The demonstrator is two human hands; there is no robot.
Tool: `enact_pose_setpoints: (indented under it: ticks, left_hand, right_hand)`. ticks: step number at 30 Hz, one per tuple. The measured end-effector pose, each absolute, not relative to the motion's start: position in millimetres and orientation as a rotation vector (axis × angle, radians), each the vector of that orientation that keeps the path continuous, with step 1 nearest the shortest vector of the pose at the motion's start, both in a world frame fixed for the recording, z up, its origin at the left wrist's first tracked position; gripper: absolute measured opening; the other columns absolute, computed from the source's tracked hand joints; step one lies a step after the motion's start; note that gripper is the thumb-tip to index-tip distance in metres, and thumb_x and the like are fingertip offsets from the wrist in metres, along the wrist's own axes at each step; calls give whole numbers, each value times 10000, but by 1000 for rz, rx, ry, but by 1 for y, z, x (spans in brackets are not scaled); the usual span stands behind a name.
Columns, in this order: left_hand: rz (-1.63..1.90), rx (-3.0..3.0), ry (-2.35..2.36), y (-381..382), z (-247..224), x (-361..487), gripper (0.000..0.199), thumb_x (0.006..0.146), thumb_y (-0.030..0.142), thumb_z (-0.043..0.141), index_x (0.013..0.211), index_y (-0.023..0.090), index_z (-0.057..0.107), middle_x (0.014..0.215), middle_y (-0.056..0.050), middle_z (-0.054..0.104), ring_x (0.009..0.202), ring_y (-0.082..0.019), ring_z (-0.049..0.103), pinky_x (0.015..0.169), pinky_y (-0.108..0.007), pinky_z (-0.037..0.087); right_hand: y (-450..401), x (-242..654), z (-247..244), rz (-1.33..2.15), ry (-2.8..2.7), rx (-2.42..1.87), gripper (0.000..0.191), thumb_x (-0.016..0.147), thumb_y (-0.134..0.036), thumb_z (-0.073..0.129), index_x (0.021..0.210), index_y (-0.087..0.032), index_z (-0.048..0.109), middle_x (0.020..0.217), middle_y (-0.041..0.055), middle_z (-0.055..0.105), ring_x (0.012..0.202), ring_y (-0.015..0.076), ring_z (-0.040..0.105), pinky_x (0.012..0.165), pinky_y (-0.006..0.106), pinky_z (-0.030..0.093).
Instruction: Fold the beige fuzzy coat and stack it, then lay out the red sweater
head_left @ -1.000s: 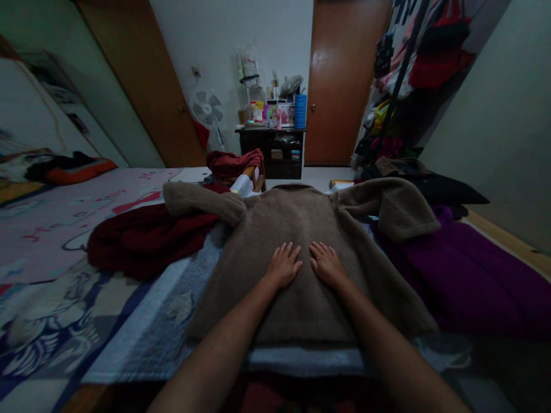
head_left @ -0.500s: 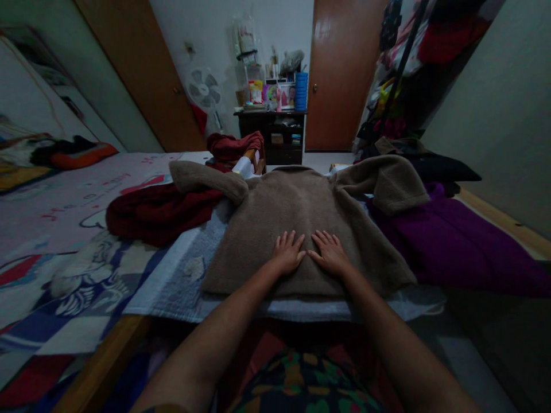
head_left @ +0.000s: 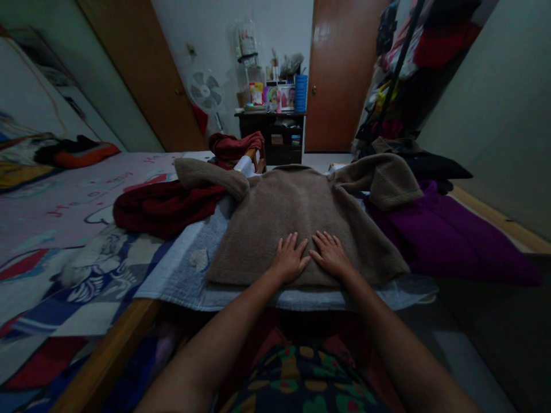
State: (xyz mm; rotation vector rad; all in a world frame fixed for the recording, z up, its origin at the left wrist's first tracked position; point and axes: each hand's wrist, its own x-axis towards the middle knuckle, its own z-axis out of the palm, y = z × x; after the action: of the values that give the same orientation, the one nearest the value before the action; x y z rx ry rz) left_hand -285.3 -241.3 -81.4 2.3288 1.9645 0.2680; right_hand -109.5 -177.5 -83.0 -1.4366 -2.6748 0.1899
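A brown fleecy coat (head_left: 297, 206) lies spread out in front of me, its collar at the far end and its two sleeves reaching out left and right. My left hand (head_left: 290, 258) rests flat on its lower middle, fingers spread. Beside it my right hand (head_left: 330, 254) lies flat too, the thumbs close together. Neither hand grips the cloth. Beneath the coat is a pale blue towel-like cloth (head_left: 185, 287), showing along the near edge and at the left.
Dark red cloth (head_left: 166, 209) lies under the left sleeve, and a purple garment (head_left: 451, 235) under the right. A patterned bedspread (head_left: 86, 206) covers the left side. At the back stand a fan (head_left: 205, 89), a dark cabinet (head_left: 245, 137) and a brown door (head_left: 331, 86).
The view has tilted slightly, so the near edge sits higher in the picture. My left hand has shifted a little over the coat; both hands stay flat on it.
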Motion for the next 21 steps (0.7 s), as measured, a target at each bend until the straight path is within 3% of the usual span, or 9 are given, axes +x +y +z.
enact_pose_setpoints:
  ticks: [4,11,21]
  left_hand:
    - [285,2379,1894,-242,-82,-287,686,942,606,323,1505,215,295,1595,-134,215,1473,-271,157,1173,-512,146]
    - [296,2449,1770,-241,-83,-289,716,930,606,351,1520,215,244,1600,-65,231,1478,-252,136,1180,-523,142]
    - [235,2408,1822,-243,-83,-283,707,934,590,353,1523,215,242,1611,-59,197,1476,-311,119,1172,-551,149]
  right_hand:
    - [-182,-109,-85,213,-2676,-1488,611,969,-511,296,1492,-199,350,1580,52,276,1459,265,194,1175,464,121]
    - [-190,-107,-88,206,-2641,-1477,577,971,-460,311,1481,-195,368,1572,64,297,1455,263,207,1169,477,136]
    - [-191,-103,-90,199,-2581,-1404,529,959,-416,372,1433,-192,441,1535,71,373,1432,252,268,1163,460,175]
